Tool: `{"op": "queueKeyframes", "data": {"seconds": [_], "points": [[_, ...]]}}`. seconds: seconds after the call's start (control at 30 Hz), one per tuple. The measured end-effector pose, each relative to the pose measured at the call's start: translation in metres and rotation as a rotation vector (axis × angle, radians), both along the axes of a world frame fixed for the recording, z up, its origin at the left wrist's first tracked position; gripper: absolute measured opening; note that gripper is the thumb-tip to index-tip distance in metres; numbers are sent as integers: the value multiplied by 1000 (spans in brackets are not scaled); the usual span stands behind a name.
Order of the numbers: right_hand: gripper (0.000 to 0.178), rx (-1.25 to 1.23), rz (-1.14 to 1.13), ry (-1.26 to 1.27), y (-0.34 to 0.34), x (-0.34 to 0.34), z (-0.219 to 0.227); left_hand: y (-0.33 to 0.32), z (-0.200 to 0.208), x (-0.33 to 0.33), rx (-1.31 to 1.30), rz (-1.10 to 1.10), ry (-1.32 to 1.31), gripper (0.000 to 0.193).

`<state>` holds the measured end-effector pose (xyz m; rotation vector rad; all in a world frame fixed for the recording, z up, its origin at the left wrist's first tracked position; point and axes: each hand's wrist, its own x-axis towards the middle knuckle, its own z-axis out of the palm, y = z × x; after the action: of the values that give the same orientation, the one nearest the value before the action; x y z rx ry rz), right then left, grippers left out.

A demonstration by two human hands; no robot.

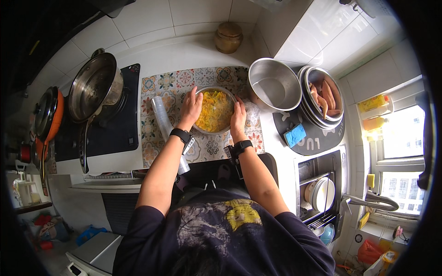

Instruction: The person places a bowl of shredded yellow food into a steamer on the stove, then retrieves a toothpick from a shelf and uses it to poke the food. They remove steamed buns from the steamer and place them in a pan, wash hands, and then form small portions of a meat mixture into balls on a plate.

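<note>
A round metal-rimmed bowl (207,130) stands on the patterned mat, full of yellow and green shredded food (214,110). A pale sheen lies over part of the food; whether clear film covers it I cannot tell. My left hand (192,106) wraps the bowl's left side, thumb near the rim. On the opposite side my right hand (239,116) presses against the bowl, its fingers partly hidden. A long roll of clear plastic wrap (162,116) lies left of the bowl and runs under my left forearm. Crumpled clear plastic (252,112) sits just beside my right hand.
Left of the patterned mat (154,142), a large steel pan (95,85) stands on the black stove. A big steel bowl (275,85), stacked bowls with sweet potatoes (328,95) and a blue sponge (294,135) stand right, near the sink (299,168). A lidded jar (229,37) is behind.
</note>
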<state>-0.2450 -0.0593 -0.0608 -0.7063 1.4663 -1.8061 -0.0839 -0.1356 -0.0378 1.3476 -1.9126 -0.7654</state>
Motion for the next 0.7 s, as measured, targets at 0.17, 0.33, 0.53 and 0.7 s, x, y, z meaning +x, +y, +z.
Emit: {"op": "queueKeyframes", "data": {"seconds": [0.17, 0.33, 0.53, 0.7], "points": [[47, 141, 26, -307, -1, -5, -3, -14, -6, 7, 399, -12, 330, 56], [48, 28, 175, -576, 3, -18, 4, -25, -17, 26, 653, 124, 717, 68], [52, -17, 149, -137, 29, -25, 5, 22, -46, 29, 276, 184, 605, 57], [55, -52, 209, -262, 18, -25, 6, 57, -45, 13, 392, 253, 892, 59]]}}
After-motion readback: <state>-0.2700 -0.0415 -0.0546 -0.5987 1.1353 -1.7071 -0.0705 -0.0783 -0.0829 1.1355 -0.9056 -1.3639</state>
